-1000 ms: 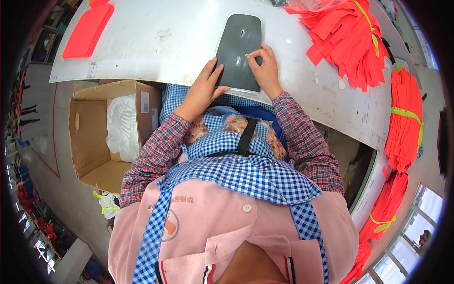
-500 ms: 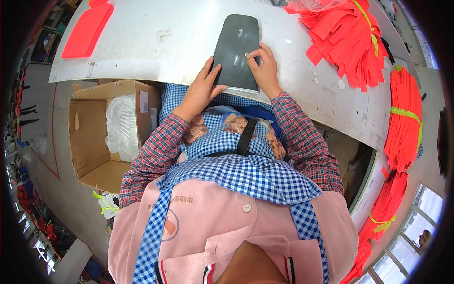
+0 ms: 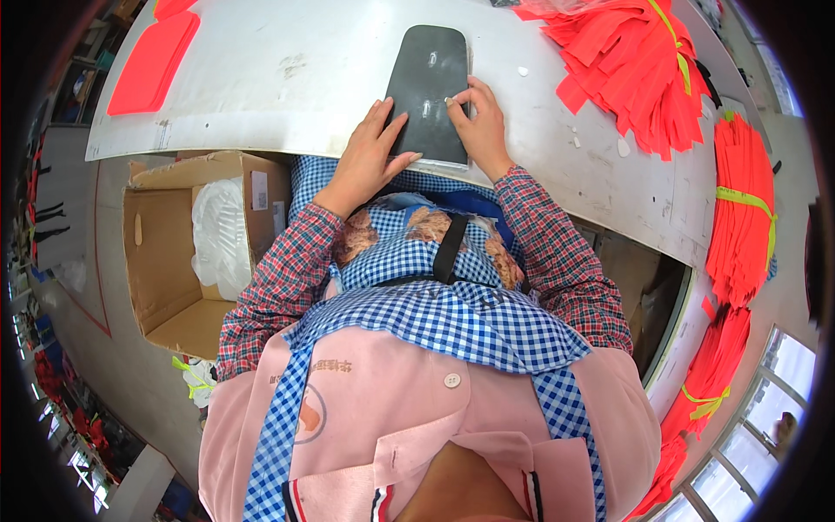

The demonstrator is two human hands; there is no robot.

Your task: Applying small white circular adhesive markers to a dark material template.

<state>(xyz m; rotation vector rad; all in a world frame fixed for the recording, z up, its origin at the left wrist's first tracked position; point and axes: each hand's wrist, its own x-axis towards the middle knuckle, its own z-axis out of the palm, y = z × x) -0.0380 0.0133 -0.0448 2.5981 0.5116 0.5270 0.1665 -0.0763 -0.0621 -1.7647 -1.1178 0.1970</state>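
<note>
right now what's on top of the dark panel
The left hand overlaps the dark panel at left, the right hand at right; two small pale marks show along its middle. What the hands cover can't be seen.

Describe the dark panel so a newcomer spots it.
On the white tabletop, at its near edge, between left hand and right hand, lies a flat panel with a rounded far end. The pieces at left and bundled strips at right are red; this is dark grey.

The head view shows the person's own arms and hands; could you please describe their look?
Wrinkled plaid sleeves in red, dark blue and white run down to both wrists; the shirt above is pink. The left hand and right hand wear no gloves.
</note>
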